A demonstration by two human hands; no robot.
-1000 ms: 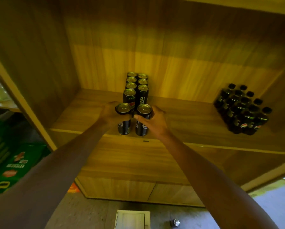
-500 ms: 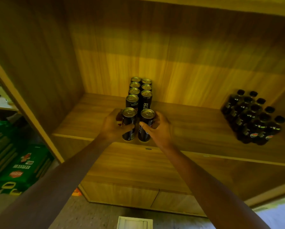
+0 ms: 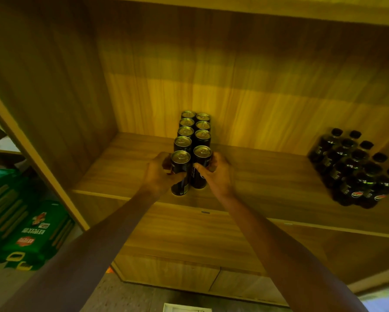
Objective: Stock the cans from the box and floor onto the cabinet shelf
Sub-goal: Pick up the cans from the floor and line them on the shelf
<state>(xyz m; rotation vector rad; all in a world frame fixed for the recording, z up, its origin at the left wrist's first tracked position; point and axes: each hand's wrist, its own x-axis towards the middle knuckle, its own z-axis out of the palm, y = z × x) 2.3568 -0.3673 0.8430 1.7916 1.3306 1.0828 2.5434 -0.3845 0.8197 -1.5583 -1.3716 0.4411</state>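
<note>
Two rows of black cans (image 3: pixel 194 128) with silver tops run from the back of the wooden cabinet shelf (image 3: pixel 268 176) toward its front. At the near end stand two more black cans side by side. My left hand (image 3: pixel 158 174) is wrapped around the left front can (image 3: pixel 180 167). My right hand (image 3: pixel 215 173) grips the right front can (image 3: pixel 201 164). Both cans are upright with their bases on the shelf, touching the cans behind them. My fingers hide part of each can's side.
A cluster of dark cola bottles (image 3: pixel 358 170) stands at the shelf's right end. Green packaged cartons (image 3: pixel 29 233) are stacked on the floor to the left of the cabinet. A white box's edge (image 3: pixel 185 308) shows at the bottom. Closed cabinet doors (image 3: pixel 189 273) lie below the shelf.
Both hands have pushed the two front cans further back on the shelf, up against the rows. The view has shifted slightly, so the floor can at the bottom is out of sight.
</note>
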